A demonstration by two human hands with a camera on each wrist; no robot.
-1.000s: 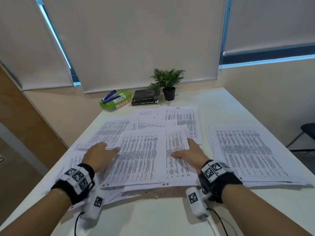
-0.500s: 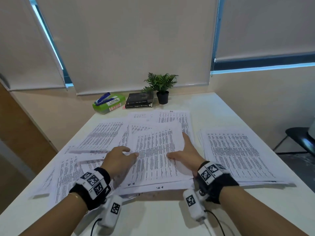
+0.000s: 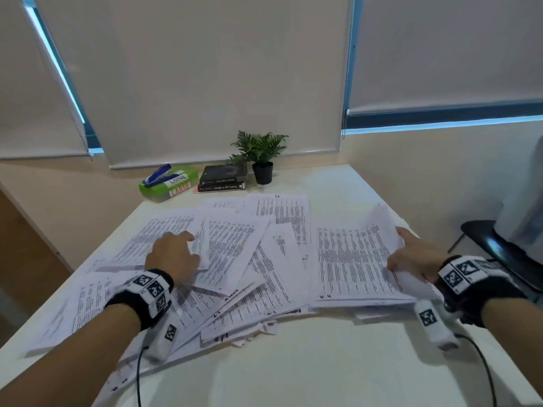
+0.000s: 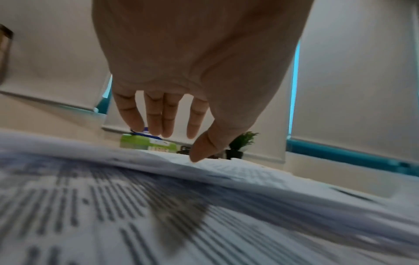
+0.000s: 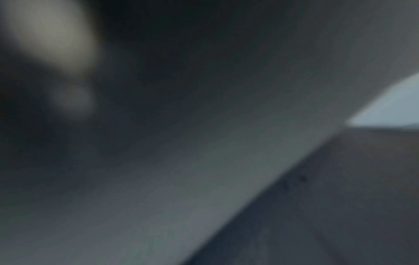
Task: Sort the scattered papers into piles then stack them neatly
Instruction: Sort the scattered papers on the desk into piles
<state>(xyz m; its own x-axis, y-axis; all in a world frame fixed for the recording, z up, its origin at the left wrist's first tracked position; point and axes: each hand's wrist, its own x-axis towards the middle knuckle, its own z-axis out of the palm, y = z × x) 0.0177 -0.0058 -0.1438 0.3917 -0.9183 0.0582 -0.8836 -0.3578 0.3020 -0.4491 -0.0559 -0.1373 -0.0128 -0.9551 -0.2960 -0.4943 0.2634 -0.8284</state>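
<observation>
Left hand point(image 3: 173, 254) rests flat, fingers relaxed, on the scattered papers point(image 3: 235, 259) mid-bench point(image 3: 308, 371) to pin them, while right hand point(image 3: 417, 257) grips the sorted pile's point(image 3: 355, 265) right edge, prob. squaring it.

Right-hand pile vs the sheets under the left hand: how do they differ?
The right-hand pile is roughly squared up; the scattered sheets fan out at mixed angles. The right hand grips the pile's right edge, lifting it; the left hand rests open on the scattered sheets, thumb touching paper. Both are white pages of printed rows on the table.
</observation>
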